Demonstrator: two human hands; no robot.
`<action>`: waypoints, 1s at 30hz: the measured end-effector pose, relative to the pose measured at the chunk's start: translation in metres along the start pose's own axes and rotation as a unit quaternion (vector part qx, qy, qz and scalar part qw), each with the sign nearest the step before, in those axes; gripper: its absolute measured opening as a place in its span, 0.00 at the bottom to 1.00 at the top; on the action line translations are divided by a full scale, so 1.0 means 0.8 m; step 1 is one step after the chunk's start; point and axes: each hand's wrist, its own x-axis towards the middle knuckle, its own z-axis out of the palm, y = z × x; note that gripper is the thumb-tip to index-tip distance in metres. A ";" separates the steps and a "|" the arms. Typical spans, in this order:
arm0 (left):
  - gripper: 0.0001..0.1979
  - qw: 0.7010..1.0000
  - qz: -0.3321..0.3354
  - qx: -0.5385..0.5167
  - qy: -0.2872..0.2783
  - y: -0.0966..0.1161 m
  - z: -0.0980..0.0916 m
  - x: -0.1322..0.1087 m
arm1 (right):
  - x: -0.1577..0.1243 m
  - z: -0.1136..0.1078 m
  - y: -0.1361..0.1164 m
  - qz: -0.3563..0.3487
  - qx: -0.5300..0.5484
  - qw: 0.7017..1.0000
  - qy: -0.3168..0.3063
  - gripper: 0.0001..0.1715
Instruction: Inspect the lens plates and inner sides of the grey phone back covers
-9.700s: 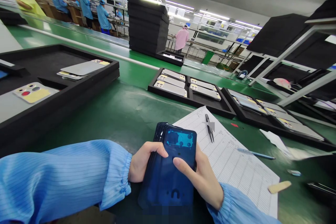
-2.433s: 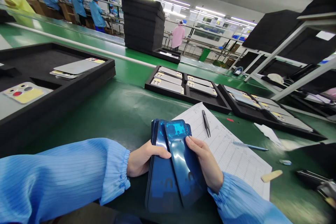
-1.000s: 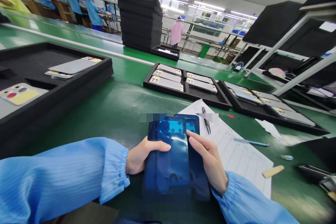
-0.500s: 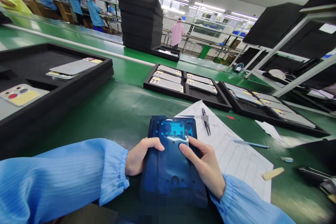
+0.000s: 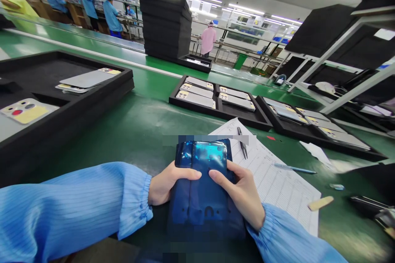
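Note:
A stack of dark blue phone back-cover films [image 5: 203, 197] rests low in front of me on the green bench. My left hand [image 5: 168, 183] grips its left edge, with the thumb lying across the top sheet. My right hand [image 5: 240, 195] holds the right side, its fingers curled over the top sheet near the light-blue camera cut-out. Both wrists come out of light blue striped sleeves.
A printed record sheet [image 5: 277, 185] lies right of the stack with black tweezers [image 5: 242, 148] on it and a blue pen [image 5: 294, 168] beside it. Black foam trays [image 5: 220, 111] hold several grey back covers. A large black tray [image 5: 77, 98] sits left. Workers stand far behind.
The top sheet, fanned out to the right earlier, has been squared back onto the stack. Both hands have closed in on the stack's upper part; the view shifted slightly.

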 end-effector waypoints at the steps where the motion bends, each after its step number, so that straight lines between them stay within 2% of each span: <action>1: 0.14 1.000 0.004 0.002 0.000 0.000 0.000 0.000 | 0.000 -0.001 0.000 0.002 -0.002 1.000 -0.003 0.11; 5: 0.15 1.000 0.012 0.009 0.005 -0.001 0.000 0.000 | 0.000 -0.002 0.002 -0.004 -0.001 1.000 -0.012 0.12; 9: 0.13 1.000 0.000 0.008 0.013 0.001 0.003 -0.002 | 0.000 -0.001 0.001 -0.020 0.025 0.999 0.006 0.13; 14: 0.12 1.000 -0.013 -0.007 0.013 0.004 0.005 -0.005 | -0.001 0.000 -0.003 -0.006 0.019 1.000 -0.015 0.11; 20: 0.12 0.985 -0.123 -0.036 0.116 0.008 0.007 -0.005 | 0.002 -0.003 -0.001 -0.023 0.023 0.999 0.024 0.11; 24: 0.09 0.979 -0.123 -0.042 0.157 0.010 0.008 -0.003 | 0.005 -0.016 -0.005 -0.036 0.002 0.997 0.070 0.09; 26: 0.08 0.981 -0.110 -0.052 0.153 0.009 0.008 -0.003 | 0.007 -0.022 -0.006 -0.048 0.004 0.994 0.096 0.11; 30: 0.09 0.988 -0.091 -0.080 0.100 0.007 0.005 -0.002 | 0.009 -0.027 -0.005 -0.053 0.011 0.992 0.117 0.17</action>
